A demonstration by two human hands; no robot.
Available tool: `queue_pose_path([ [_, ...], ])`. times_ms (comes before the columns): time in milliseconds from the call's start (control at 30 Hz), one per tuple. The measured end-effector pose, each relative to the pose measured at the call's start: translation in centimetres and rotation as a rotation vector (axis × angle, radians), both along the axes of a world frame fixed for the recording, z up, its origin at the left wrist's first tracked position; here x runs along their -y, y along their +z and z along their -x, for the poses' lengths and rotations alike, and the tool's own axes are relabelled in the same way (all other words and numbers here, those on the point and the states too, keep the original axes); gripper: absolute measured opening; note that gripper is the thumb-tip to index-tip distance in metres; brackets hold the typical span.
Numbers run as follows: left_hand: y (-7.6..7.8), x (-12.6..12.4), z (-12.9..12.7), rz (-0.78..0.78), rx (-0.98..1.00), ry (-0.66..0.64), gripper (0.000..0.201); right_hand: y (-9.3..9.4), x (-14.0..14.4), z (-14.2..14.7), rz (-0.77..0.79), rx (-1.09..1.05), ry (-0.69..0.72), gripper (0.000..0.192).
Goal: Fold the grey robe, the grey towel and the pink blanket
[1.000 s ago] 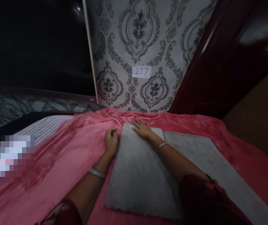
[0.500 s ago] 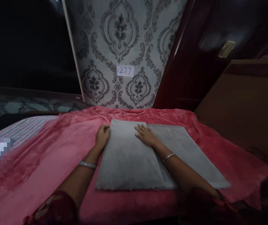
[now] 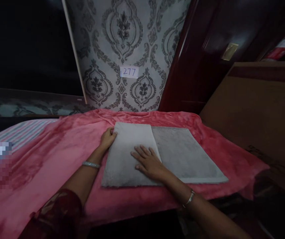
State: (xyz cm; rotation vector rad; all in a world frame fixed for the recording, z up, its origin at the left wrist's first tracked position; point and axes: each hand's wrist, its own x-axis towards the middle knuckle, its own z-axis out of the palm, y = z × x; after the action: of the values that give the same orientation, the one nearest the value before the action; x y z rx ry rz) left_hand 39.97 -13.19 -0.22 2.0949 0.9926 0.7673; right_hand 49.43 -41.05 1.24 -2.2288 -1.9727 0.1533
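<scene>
Your left hand pinches the folded gray mat's far corner; your right hand lies flat, open, on it. Press unevenly and the fold may slide on the pink blanket.

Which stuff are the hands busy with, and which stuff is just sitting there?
Busy with:
- grey mat, partly folded over
- left hand, gripping the folded flap's far left edge
- right hand, flat on the flap

Just there:
- pink blanket
- striped sheet
- paper tag 277
- dark wooden door

A grey fluffy mat lies flat on the pink blanket, its left part folded over.
</scene>
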Motion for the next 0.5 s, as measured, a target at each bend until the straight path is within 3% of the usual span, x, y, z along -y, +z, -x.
queue_pose_path([
  [267,0.3,0.3,0.2,0.005,-0.017,0.022,0.057,-0.4,0.3,0.2,-0.031,-0.055,-0.023,0.058],
  [500,1.9,0.5,0.1,0.182,0.095,-0.027,0.06,-0.2,0.4,0.2,-0.09,-0.12,-0.027,0.059],
])
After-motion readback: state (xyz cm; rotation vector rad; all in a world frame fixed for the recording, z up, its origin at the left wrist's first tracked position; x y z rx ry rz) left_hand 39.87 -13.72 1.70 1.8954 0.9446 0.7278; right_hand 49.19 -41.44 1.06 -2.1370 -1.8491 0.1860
